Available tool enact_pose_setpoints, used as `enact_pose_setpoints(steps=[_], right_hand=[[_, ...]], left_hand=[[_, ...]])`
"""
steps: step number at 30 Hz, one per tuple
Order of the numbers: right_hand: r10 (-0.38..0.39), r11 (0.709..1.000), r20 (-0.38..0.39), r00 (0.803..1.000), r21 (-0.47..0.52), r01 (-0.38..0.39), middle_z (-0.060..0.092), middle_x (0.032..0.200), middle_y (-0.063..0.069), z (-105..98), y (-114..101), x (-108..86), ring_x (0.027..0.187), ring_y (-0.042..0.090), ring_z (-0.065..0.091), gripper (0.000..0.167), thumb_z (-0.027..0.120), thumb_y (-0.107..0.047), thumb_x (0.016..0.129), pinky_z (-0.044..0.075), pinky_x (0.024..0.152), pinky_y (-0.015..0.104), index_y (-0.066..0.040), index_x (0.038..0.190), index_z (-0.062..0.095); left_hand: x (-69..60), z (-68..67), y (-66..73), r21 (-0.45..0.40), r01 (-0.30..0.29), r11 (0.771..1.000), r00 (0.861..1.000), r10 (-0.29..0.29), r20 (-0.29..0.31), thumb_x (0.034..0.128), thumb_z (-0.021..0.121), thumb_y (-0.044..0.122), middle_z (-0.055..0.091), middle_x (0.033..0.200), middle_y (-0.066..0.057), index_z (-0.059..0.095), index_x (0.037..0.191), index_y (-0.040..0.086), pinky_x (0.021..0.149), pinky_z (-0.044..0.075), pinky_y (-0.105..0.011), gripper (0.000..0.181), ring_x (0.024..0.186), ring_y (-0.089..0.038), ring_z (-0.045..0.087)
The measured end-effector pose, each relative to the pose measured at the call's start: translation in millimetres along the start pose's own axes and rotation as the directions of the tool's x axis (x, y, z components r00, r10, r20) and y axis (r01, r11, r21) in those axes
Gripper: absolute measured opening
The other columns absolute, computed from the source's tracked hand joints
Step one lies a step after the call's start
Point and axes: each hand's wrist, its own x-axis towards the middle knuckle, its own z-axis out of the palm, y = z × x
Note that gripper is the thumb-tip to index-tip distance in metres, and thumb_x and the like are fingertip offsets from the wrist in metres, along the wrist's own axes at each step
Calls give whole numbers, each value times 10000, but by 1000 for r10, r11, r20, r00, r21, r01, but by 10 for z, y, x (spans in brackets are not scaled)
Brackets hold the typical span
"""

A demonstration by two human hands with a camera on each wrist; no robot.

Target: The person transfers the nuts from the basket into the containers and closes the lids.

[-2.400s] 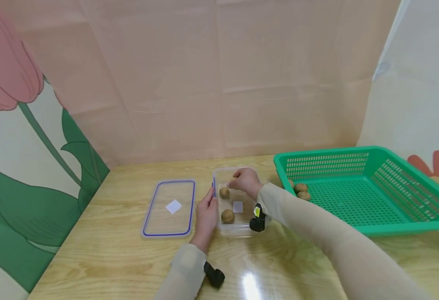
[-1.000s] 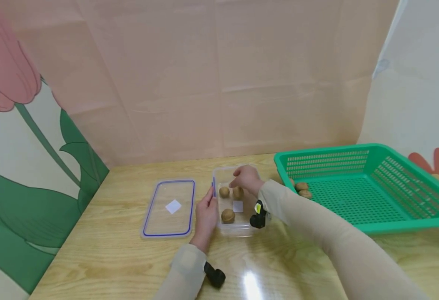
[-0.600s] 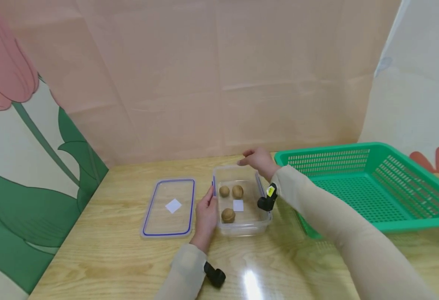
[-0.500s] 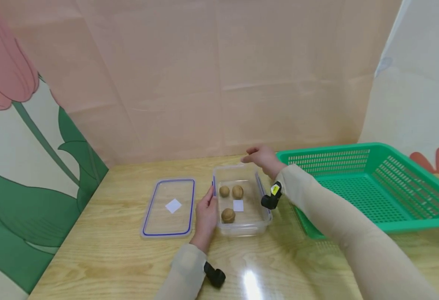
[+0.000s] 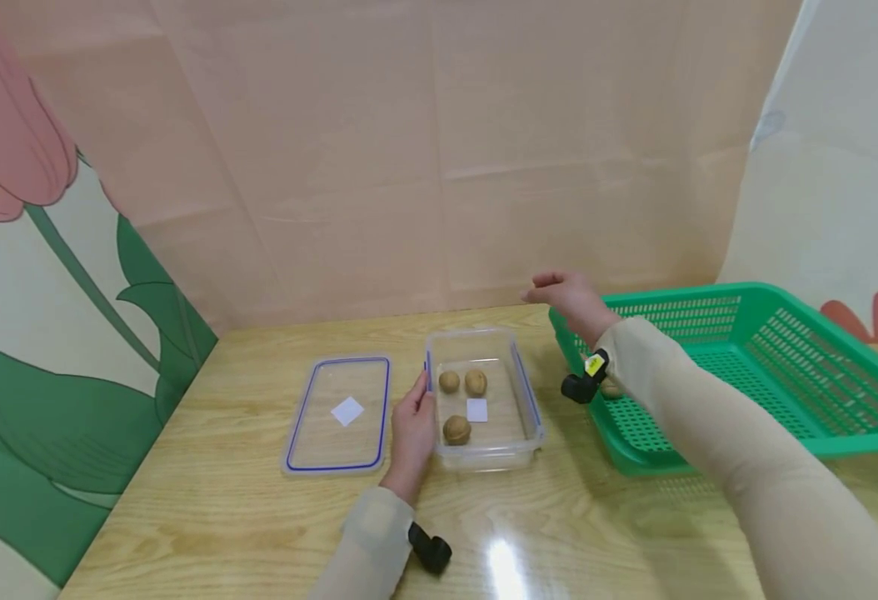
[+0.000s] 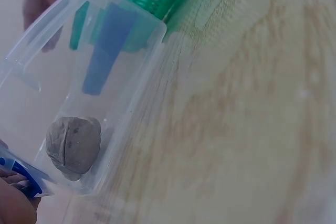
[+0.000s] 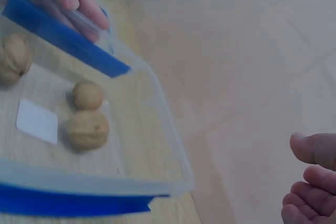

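Note:
A clear plastic food container (image 5: 510, 427) with blue side clips stands mid-table. Three walnuts lie inside: one walnut (image 5: 456, 430) near the front left, a smaller walnut (image 5: 449, 382) behind it, and another walnut (image 5: 476, 382) beside that. My left hand (image 5: 413, 429) grips the container's left wall; in the right wrist view the left hand's fingers (image 7: 90, 11) lie along the outside. Raised over the left rim of a green basket (image 5: 754, 454) is my right hand (image 5: 570, 300). Its thumb stands apart from loosely curled fingers, with nothing held in the right wrist view.
Left of the container lies its clear lid (image 5: 337, 450) with a blue seal and a white square. Another white square (image 5: 476, 410) sits on the container floor. In the basket's left side, a walnut (image 5: 610, 387) shows partly behind the right wrist. A beige backdrop (image 5: 349, 167) closes the rear.
My right hand let go of a walnut at the back of the container, rose out, and moved right to the basket's edge. The left hand stayed on the container wall.

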Motion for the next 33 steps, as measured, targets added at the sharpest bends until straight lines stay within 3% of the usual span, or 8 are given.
enact_pose_setpoints(steps=[4,11,21,29,33], right_hand=[[0,1000,-6,1000,-8,0,371,1434,132,-123,22,-43,1343,343,269,657,640,-364,851,243,1060,628,-74,1377,374],[-89,995,-85,992,-44,85,415,1389,187,-244,153,-69,1290,331,338,594,623,-307,871,280,1092,504,1,1336,418],[-107,990,-137,985,-109,93,466,1299,220,-422,379,-105,1209,343,400,532,618,-284,875,344,1039,505,44,1264,467],[-91,979,-123,988,-192,66,455,1304,232,-533,555,-111,1198,375,402,530,636,-288,863,370,998,541,45,1246,486],[-66,972,-67,996,-228,49,446,1319,248,-596,644,-96,1237,408,377,542,632,-290,866,331,1029,565,51,1258,479]], left_hand=[[11,1,-2,-5,4,1000,1000,-4,5,939,468,129,465,1378,-42,483,1336,115,1092,312,-394,398,1304,-238,389],[17,8,1,-5,6,1000,1000,-6,6,937,472,123,464,1378,-39,485,1333,124,1086,316,-392,397,1304,-235,388],[15,4,-1,2,18,1000,1000,-18,8,937,466,145,456,1387,-30,483,1338,137,1086,318,-381,402,1307,-216,383],[7,-24,6,10,29,1000,1000,-29,-2,935,471,137,465,1378,-22,487,1335,146,1087,315,-387,400,1304,-228,390],[5,-35,-1,3,20,1000,1000,-20,5,938,465,127,454,1389,-41,477,1342,135,1085,316,-399,404,1310,-239,380]])
